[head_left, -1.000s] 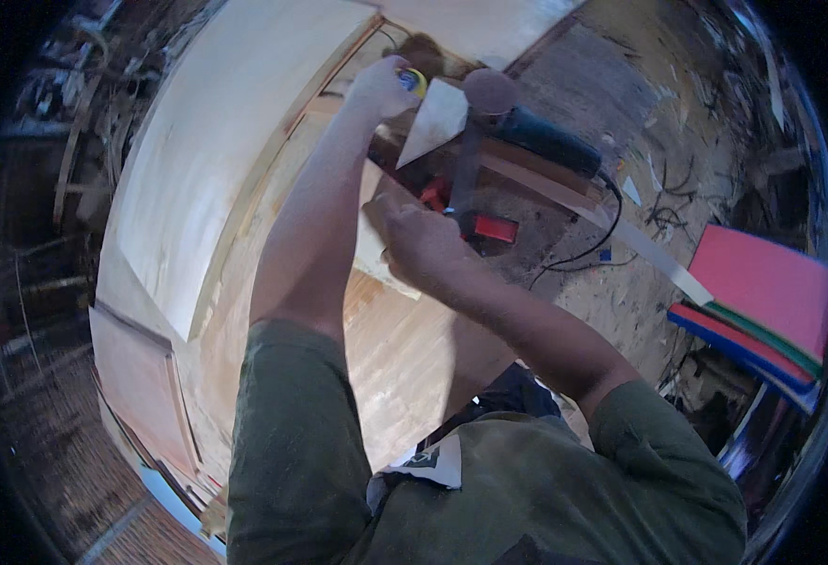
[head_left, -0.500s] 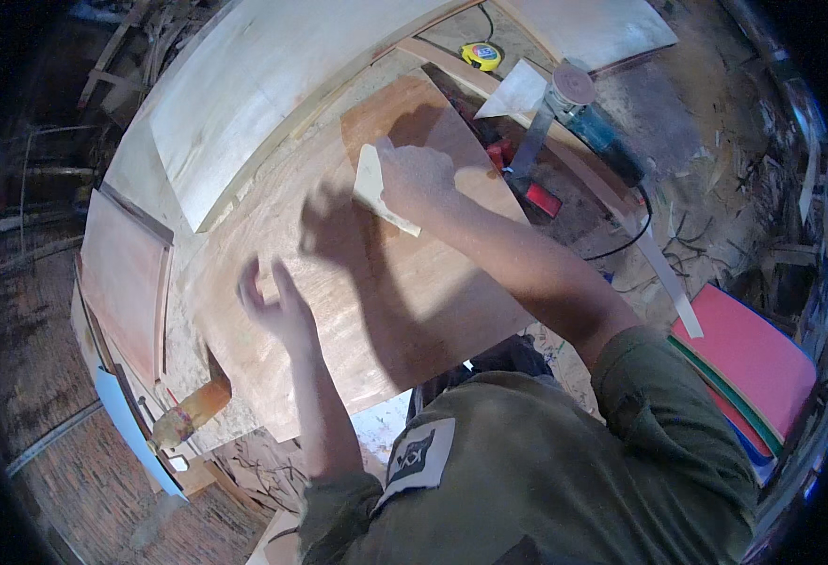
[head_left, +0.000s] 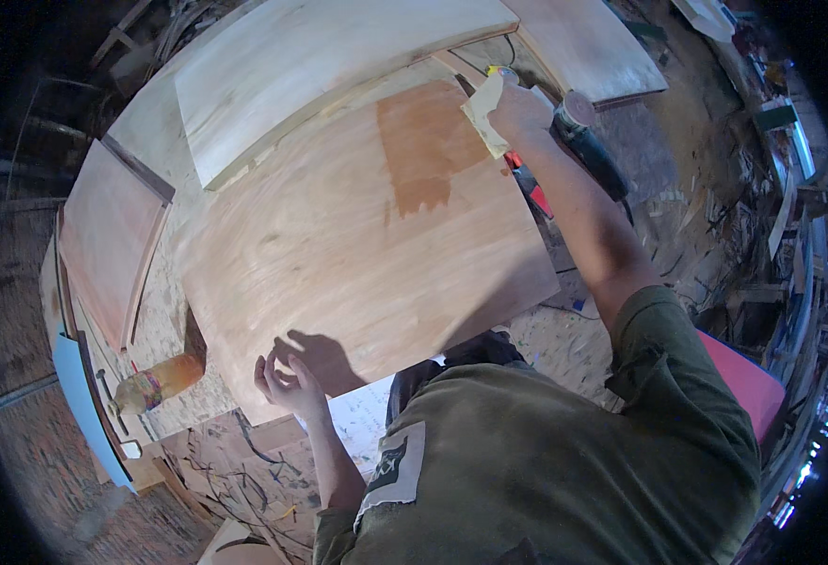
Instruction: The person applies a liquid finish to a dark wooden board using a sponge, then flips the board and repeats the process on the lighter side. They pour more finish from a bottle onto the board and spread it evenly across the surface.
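Left of your left hand (head_left: 293,386) is a clear bottle (head_left: 161,381) with amber contents (whether it stands or lies is hard to tell), and that hand is loosely curled, nothing visible in it, by the near edge of the wooden panel (head_left: 320,254). Your right hand (head_left: 523,113) is closed around a pale flat piece (head_left: 482,118), which juts left from your fingers at the panel's right edge, beside a darker brown patch (head_left: 425,141). A yellow tape measure (head_left: 498,71) peeks out just beyond that grip, and a grinder (head_left: 594,158) crowds its right side.
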Available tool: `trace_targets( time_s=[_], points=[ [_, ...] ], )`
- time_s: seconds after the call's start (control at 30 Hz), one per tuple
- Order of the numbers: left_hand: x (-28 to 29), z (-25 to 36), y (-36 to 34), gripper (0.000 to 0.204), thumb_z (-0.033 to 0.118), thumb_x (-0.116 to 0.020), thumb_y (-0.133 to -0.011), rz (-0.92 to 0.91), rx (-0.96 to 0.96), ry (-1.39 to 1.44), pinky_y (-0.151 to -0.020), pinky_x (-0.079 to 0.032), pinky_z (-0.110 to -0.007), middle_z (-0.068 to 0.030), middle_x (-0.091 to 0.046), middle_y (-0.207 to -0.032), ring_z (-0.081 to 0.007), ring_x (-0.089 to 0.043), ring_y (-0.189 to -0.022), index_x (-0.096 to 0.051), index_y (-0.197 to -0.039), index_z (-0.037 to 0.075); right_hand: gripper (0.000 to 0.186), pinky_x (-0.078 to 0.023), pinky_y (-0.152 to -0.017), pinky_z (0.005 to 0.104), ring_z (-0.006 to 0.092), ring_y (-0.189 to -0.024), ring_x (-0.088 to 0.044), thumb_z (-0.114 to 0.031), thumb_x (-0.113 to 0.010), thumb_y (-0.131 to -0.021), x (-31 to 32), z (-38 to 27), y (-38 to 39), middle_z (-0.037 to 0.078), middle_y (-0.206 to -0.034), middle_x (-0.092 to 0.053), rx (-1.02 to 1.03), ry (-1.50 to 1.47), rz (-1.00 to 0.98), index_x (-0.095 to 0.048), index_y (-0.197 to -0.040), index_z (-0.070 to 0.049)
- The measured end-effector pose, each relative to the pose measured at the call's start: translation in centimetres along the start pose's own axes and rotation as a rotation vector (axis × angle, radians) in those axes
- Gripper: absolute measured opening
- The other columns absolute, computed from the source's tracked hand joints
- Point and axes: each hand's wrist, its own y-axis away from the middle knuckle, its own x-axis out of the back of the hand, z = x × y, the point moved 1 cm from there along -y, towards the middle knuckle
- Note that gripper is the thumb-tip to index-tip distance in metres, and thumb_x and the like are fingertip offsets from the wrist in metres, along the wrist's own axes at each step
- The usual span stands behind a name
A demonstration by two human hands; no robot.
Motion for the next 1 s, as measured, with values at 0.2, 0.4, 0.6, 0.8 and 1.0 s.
trace_targets(
  time_s=[0.2, 0.4, 0.6, 0.8, 1.0],
  points=[
    [0.6, -1.7, -1.4, 0.035, 0.015, -0.072, -0.088, 0.037, -0.109, -0.021, -0.099, -0.043, -0.043, -0.0176, -0.053, -0.128, -0.0319, -0.051, -0.122, -0.064, -0.12, 0.004, 0.068, -0.056, -0.086, 0.0465, 0.0355, -0.105, -0.068, -0.038, -0.08, -0.077, 3.1, -1.9, 0.2, 0.02, -0.109, -0.07, 0.023, -0.06, 0.047, -0.048, -0.13, -0.008],
    [0.7, -1.2, -1.5, 0.039, 0.02, -0.071, -0.085, -0.08, -0.175, -0.257, -0.106, -0.03, -0.047, -0.0147, -0.055, -0.13, -0.03, -0.051, -0.124, -0.064, -0.121, 0.007, 0.067, -0.054, -0.089, 0.0479, 0.0375, -0.108, -0.066, -0.04, -0.081, -0.076, 3.3, -3.9, -4.9, 0.021, -0.114, -0.069, 0.203, -0.077, 0.075, -0.051, -0.128, -0.01],
    [1.6, -1.5, 0.3, 0.04, 0.02, -0.07, -0.085, -0.111, -0.13, -0.337, -0.106, -0.032, -0.047, -0.0146, -0.056, -0.13, -0.0303, -0.052, -0.124, -0.063, -0.123, 0.008, 0.07, -0.053, -0.09, 0.0491, 0.0357, -0.11, -0.066, -0.038, -0.08, -0.076, 2.2, -5.3, -7.5, 0.019, -0.117, -0.068, 0.327, 0.081, -0.015, -0.049, -0.133, -0.013],
    [0.6, -1.8, 1.6, 0.041, 0.021, -0.07, -0.085, -0.087, -0.103, -0.304, -0.103, -0.037, -0.047, -0.0155, -0.056, -0.129, -0.0311, -0.054, -0.122, -0.063, -0.123, 0.007, 0.063, -0.054, -0.088, 0.0492, 0.0357, -0.107, -0.067, -0.035, -0.079, -0.078, 0.8, -4.9, -8.0, 0.018, -0.113, -0.069, 0.462, 0.09, 0.036, -0.051, -0.13, -0.013],
    [0.7, -1.1, 1.8, 0.042, 0.023, -0.071, -0.085, -0.057, -0.108, -0.344, -0.104, -0.034, -0.047, -0.0145, -0.056, -0.13, -0.0303, -0.053, -0.123, -0.063, -0.124, 0.008, 0.062, -0.052, -0.091, 0.0473, 0.038, -0.109, -0.065, -0.035, -0.079, -0.078, 2.8, -4.5, -10.9, 0.02, -0.113, -0.069, 0.363, 0.075, 0.062, -0.051, -0.128, -0.01]
  ],
)
